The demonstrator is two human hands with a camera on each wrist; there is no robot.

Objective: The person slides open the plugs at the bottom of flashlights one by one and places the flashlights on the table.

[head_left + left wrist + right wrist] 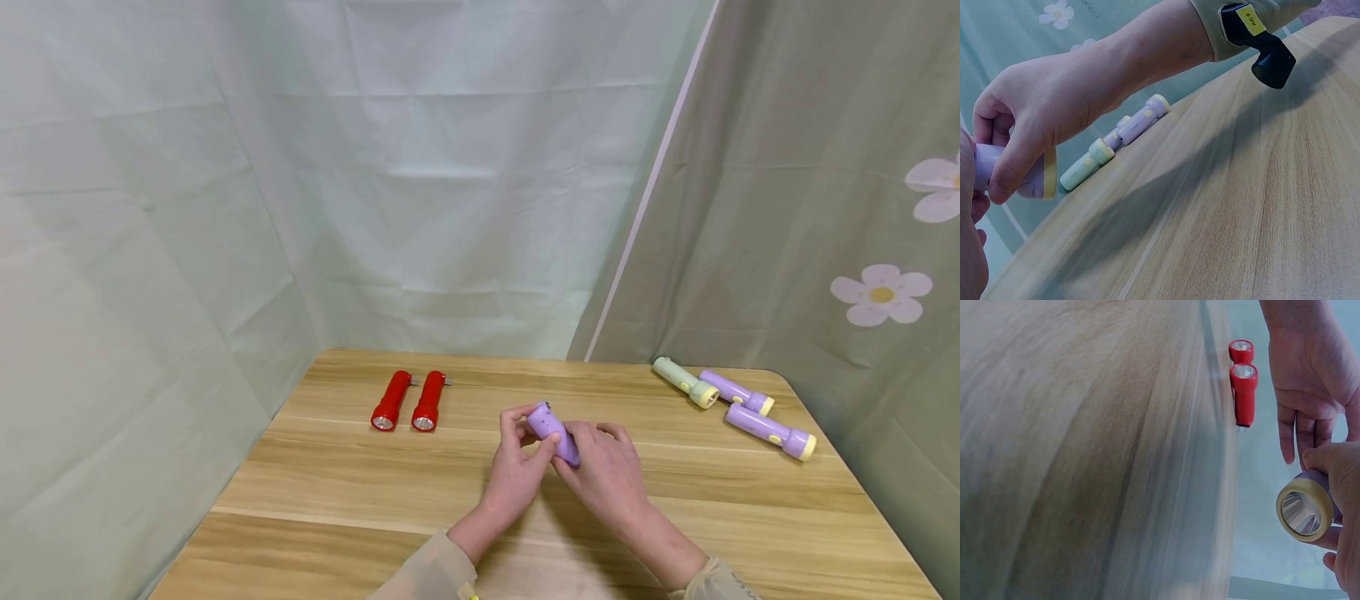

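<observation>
A purple flashlight point(551, 429) is held above the table between both hands, tilted, its tail end up toward the left. My left hand point(516, 468) pinches the tail part between thumb and fingers. My right hand point(609, 477) grips the head end and hides it in the head view. The right wrist view shows the flashlight's yellow rim and silver reflector point(1300, 511), with the right thumb and fingers around it. In the left wrist view the right thumb point(1007, 178) lies along the purple body.
Two red flashlights point(390, 402) point(429, 402) stand side by side at the back left of the wooden table point(337, 492). At the back right lie a green flashlight point(684, 382) and two purple ones point(735, 392) point(771, 430). Curtains point(450, 208) surround the table.
</observation>
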